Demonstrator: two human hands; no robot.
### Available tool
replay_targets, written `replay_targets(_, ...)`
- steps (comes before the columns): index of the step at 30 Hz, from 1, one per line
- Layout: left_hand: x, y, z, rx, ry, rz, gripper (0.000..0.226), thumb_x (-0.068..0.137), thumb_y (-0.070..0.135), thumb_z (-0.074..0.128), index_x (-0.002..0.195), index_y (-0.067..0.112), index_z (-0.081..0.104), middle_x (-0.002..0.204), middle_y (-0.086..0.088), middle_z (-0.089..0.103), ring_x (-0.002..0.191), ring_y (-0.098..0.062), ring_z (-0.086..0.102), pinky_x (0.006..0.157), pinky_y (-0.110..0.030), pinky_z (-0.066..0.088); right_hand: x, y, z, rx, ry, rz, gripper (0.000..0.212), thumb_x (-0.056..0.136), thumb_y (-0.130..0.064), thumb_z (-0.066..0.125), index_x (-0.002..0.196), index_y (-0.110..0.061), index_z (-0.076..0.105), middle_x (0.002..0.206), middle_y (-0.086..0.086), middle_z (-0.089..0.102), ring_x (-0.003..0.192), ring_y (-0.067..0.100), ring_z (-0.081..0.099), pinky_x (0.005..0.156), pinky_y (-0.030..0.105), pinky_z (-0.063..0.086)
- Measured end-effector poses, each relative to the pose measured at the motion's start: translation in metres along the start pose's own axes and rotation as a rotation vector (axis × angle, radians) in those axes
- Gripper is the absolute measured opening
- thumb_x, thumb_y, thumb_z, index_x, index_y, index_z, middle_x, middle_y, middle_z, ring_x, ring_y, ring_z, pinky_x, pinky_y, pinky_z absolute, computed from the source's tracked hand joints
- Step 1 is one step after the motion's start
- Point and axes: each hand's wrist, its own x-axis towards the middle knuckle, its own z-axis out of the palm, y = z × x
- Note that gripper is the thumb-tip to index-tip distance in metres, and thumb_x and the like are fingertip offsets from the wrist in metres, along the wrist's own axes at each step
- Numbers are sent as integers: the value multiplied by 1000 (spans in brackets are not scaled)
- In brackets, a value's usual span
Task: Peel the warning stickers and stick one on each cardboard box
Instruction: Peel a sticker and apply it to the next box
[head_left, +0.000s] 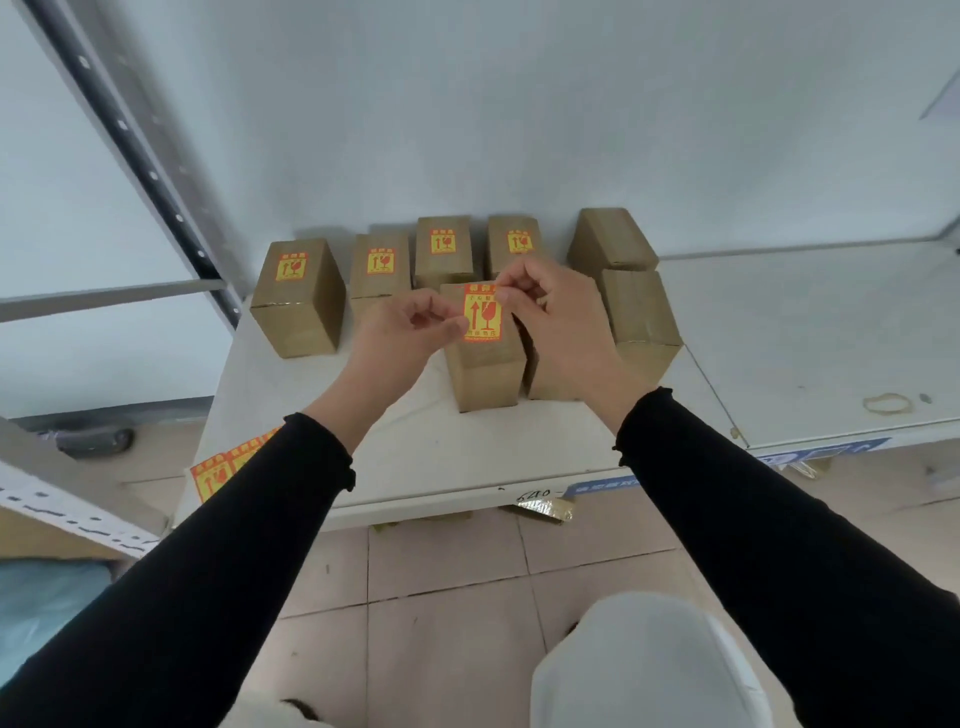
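Note:
Several brown cardboard boxes stand on a white table. The back-row boxes, such as the leftmost one, carry an orange-and-yellow warning sticker on top. Two boxes at the right show no sticker. Over the front box I hold a warning sticker: my left hand pinches its left edge, my right hand pinches its top right corner. The sticker lies on or just above the box top; I cannot tell which. Another box is partly hidden behind my right hand.
A sheet of more warning stickers lies at the table's front left corner, partly under my left sleeve. A rubber band lies on the adjoining white surface at right. A grey metal shelf post rises at left. Tiled floor is below.

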Motion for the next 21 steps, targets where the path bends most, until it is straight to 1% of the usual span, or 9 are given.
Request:
replay_targets(2, 12, 11, 18, 11, -32, 3, 11, 88, 31, 73, 89, 20, 75, 84, 4, 69, 76, -10, 56, 71, -23, 44, 2, 11, -20, 13, 40, 21, 8, 93, -13, 64, 88, -18, 68, 82, -9, 69, 75, 0, 60, 65, 12, 44)
replay_targets(5, 29, 30, 48, 23, -79, 9, 10, 88, 28, 73, 88, 18, 75, 84, 4, 68, 78, -8, 55, 70, -20, 43, 9, 31, -48, 44, 99, 69, 14, 92, -13, 64, 86, -25, 67, 81, -13, 67, 75, -1, 59, 67, 15, 45)
replay_targets(8, 51, 49, 79, -45, -126, -3, 9, 89, 26, 73, 88, 17, 74, 89, -1, 74, 81, -7, 63, 72, -17, 45, 24, 54, -77, 57, 148, 118, 9, 92, -12, 64, 93, -19, 69, 83, -11, 70, 74, -3, 60, 68, 11, 44)
replay_targets(9, 61, 54, 90, -49, -134, 3, 8, 88, 26, 73, 87, 18, 74, 89, -1, 74, 81, -7, 64, 72, -17, 45, 32, 62, -86, 60, 164, 131, 9, 91, -12, 65, 94, -20, 69, 82, -10, 70, 73, -2, 61, 69, 12, 45)
replay_targets(13, 109, 78, 131, -30, -144, 3, 7, 89, 24, 71, 84, 19, 72, 77, 7, 67, 70, -1, 58, 64, -15, 42, 77, 99, -119, 9, 193, 146, 7, 89, -11, 68, 88, -18, 69, 76, -11, 68, 65, 0, 58, 66, 17, 46)
replay_targets(16, 153, 92, 157, -29, -106, -51, 10, 88, 19, 70, 80, 12, 72, 63, 7, 58, 54, -4, 49, 49, -11, 43, 120, 128, -135, -52, 214, 157, 8, 87, -13, 67, 84, -19, 70, 75, -11, 67, 66, 3, 57, 68, 24, 47)
replay_targets(17, 167, 94, 164, -25, -102, -61, 12, 87, 17, 69, 76, 11, 71, 61, 5, 57, 53, -7, 48, 48, -13, 43, 134, 137, -138, -69, 212, 161, 8, 87, -13, 67, 84, -20, 70, 77, -9, 68, 69, 6, 59, 70, 26, 49)
replay_targets(19, 194, 95, 178, -30, -107, -83, 17, 85, 14, 68, 69, 10, 67, 63, 0, 58, 58, -12, 49, 56, -19, 44, 160, 157, -142, -108, 198, 172, 8, 88, -15, 66, 85, -20, 71, 82, -8, 70, 77, 10, 63, 72, 28, 50)
replay_targets(21, 217, 91, 190, -33, -103, -113, 12, 85, 13, 70, 75, 8, 69, 70, -5, 60, 62, -15, 52, 63, -23, 47, 180, 176, -143, -151, 178, 177, 7, 89, -16, 66, 86, -20, 71, 85, -10, 69, 79, 7, 61, 70, 24, 46)
